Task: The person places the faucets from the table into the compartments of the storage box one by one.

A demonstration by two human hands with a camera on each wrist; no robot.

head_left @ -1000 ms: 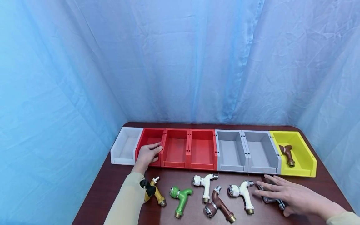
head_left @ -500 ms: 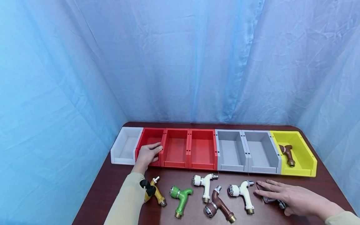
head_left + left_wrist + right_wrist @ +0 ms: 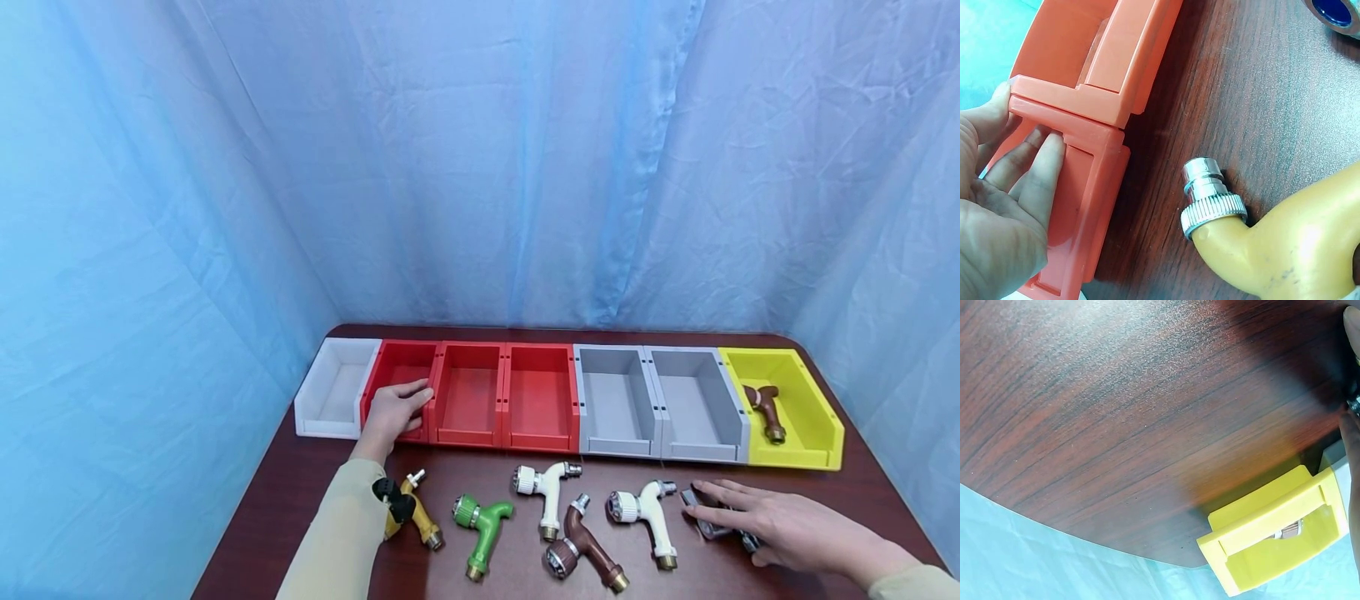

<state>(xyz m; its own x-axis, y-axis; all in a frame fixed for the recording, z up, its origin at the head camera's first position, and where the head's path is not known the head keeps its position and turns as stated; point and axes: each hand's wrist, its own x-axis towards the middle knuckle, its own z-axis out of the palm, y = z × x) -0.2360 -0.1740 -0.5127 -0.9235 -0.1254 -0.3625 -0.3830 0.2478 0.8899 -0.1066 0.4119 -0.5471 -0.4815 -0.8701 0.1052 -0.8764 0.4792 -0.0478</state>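
My left hand (image 3: 393, 414) pinches the side wall of a red bin (image 3: 1088, 162); in the left wrist view the thumb lies on one side of that wall and the fingers reach inside. Below that wrist rests a yellow tap (image 3: 426, 521), its ridged metal nozzle showing large in the left wrist view. My right hand (image 3: 795, 527) lies over a chrome tap (image 3: 708, 525) on the table, its long fingers fairly straight across it and the thumb near the tap's near end. Much of the chrome tap is hidden under the hand. Only finger edges show in the right wrist view.
Across the table's back runs a row of bins: white (image 3: 333, 429), red, grey (image 3: 693, 454) and yellow (image 3: 795, 460). The yellow bin holds a brown tap (image 3: 768, 414). Between my hands lie a green tap (image 3: 486, 533), two white taps (image 3: 551, 504) and another brown tap (image 3: 588, 546).
My right hand has come down closer over the chrome tap, its spread fingers drawn nearer together. The chrome tap has turned slightly beneath it. My left hand keeps its place on the red bin.
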